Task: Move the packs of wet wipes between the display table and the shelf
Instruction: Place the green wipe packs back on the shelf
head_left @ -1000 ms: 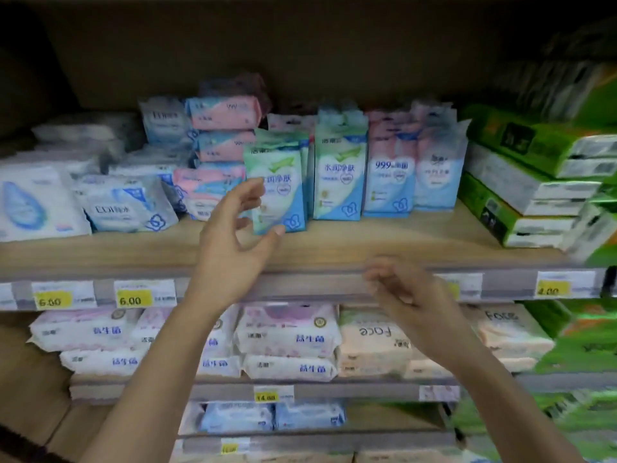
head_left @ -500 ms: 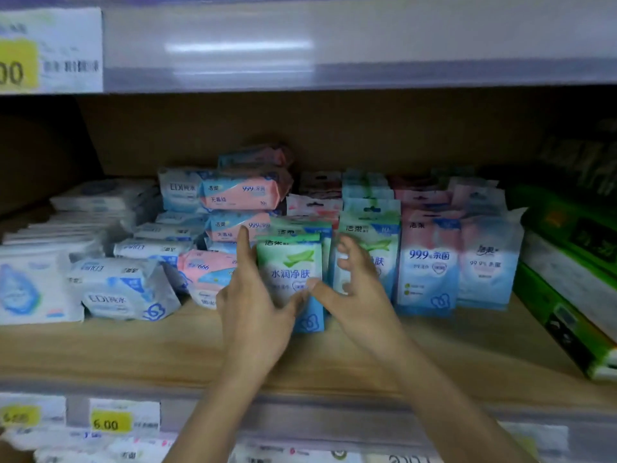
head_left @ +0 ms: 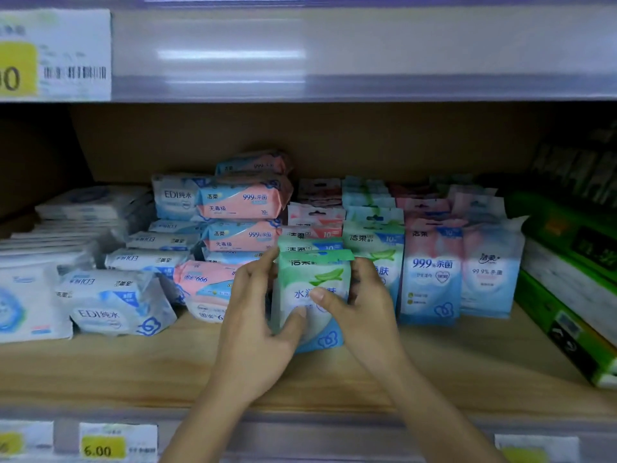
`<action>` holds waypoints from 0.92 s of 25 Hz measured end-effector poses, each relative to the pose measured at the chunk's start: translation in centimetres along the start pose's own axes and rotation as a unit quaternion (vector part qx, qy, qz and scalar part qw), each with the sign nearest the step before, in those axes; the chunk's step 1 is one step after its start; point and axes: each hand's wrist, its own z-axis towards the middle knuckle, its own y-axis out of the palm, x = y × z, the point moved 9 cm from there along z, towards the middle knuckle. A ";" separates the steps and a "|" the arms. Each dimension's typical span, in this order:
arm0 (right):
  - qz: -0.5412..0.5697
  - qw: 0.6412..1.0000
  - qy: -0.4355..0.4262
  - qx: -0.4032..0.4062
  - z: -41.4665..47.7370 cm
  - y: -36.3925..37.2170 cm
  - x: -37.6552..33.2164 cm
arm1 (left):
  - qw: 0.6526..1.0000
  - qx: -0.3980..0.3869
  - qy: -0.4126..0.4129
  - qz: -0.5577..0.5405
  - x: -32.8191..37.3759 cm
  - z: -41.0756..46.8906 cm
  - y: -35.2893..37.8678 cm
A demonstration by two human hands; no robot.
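A green and white pack of wet wipes (head_left: 314,279) stands upright at the front of its row on the wooden shelf (head_left: 434,372). My left hand (head_left: 257,329) grips its left side, thumb across the lower front. My right hand (head_left: 360,305) grips its right side, thumb pressed on the front. More green packs (head_left: 374,242) stand in rows behind and beside it. Pink and blue packs (head_left: 430,269) stand upright just to the right.
Pink flat packs (head_left: 240,202) are stacked left of the green row, with white and blue packs (head_left: 113,302) lying further left. Green boxes (head_left: 567,289) fill the shelf's right end. The upper shelf rail (head_left: 334,55) hangs close overhead. Price tags (head_left: 103,446) line the front rail.
Both hands closed in from the sides onto the front green pack; the right hand came up from below the shelf. The view moved closer to the shelf.
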 end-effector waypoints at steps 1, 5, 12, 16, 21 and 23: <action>0.028 1.000 0.000 -0.010 -0.2 -0.2 0.1 | 0.999 -0.007 0.001 -0.038 -0.1 -0.2 0.1; 0.125 0.991 0.032 -0.039 -1.1 -1.6 0.8 | 0.994 -0.016 0.004 -0.110 -0.1 -0.6 0.1; 0.180 0.982 0.050 -0.019 -1.8 -6.6 1.6 | 0.988 -0.008 -0.047 -0.145 -1.0 -0.5 0.7; 0.173 0.983 0.063 0.004 -2.4 -8.8 2.2 | 0.981 0.002 -0.080 -0.176 -2.2 -0.7 1.4; 0.189 0.980 0.059 0.016 -2.7 -9.2 1.3 | 0.958 0.054 -0.109 -0.260 -2.9 -1.2 -1.1; 0.215 0.974 0.065 0.002 -2.5 -7.8 0.8 | 0.953 0.062 -0.109 -0.277 -3.0 -1.5 -3.2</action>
